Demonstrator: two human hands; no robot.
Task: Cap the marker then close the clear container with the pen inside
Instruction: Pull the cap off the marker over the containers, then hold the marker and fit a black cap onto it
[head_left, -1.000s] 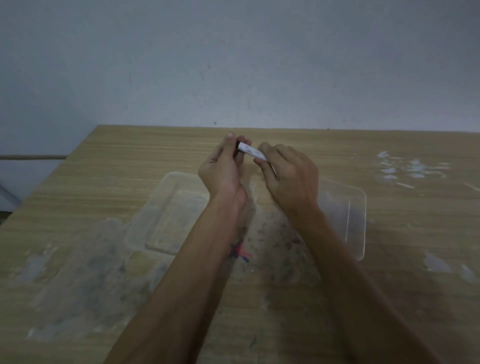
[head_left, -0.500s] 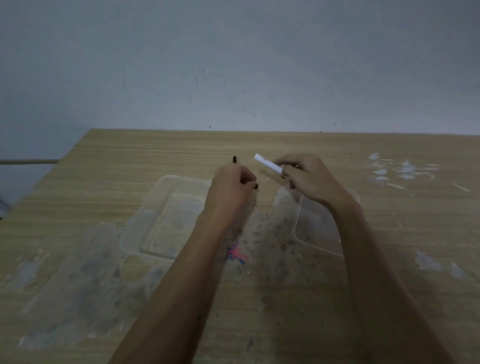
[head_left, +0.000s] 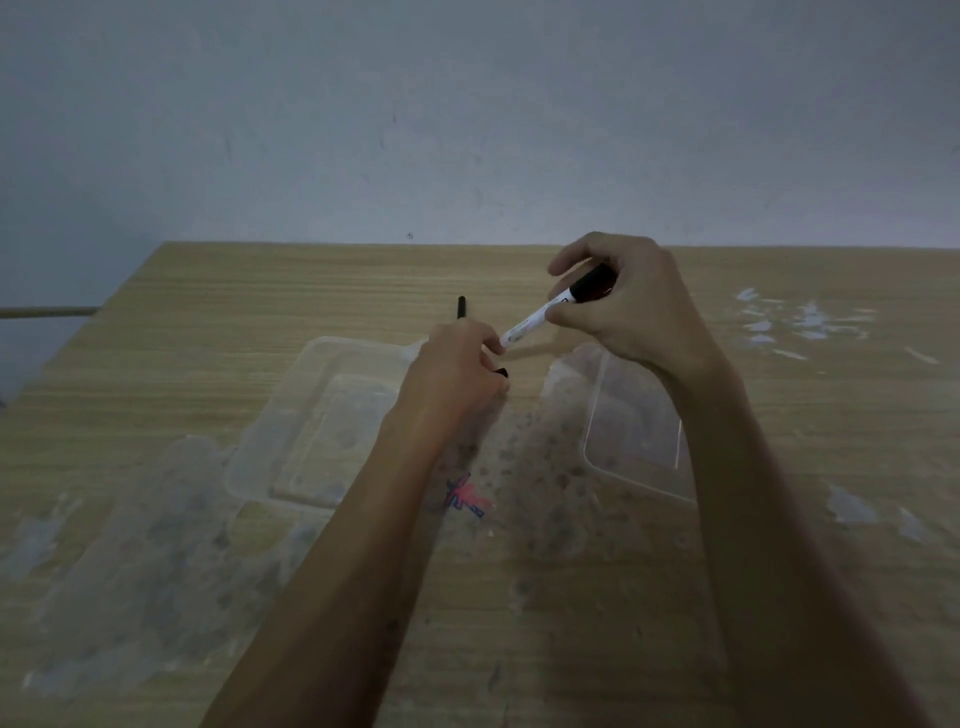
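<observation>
two bare forearms reach away from us over a worn wooden table (head_left: 779, 415), and we describe from the near edge outward. nearest, the tabletop shows pale scuffed patches and a small red and blue scribble (head_left: 465, 499) between the arms. beyond that, left of centre, a clear plastic lid (head_left: 291, 431) lies flat on the wood. to the right, partly under our right wrist, sits the clear container (head_left: 634, 441), open; we see nothing inside it.

further on, our left hand (head_left: 452, 379) is curled closed around a thin black piece, which we take to be the marker cap (head_left: 461, 307); one end sticks up past the knuckles and another dark bit shows by the thumb. just beyond, our right hand (head_left: 628, 306) pinches the marker (head_left: 550, 312) between thumb and fingers near its black end. the white barrel slants down and left, its free end almost touching the left fingers. whether that end is the writing tip we cannot tell.

we judge that the capping step is in hand and not yet done. the next move calls for lining the cap's opening up with the marker's end and pressing the two together. after that, the marker goes in the container and the lid goes on. farthest away, a plain grey wall (head_left: 467, 130).
</observation>
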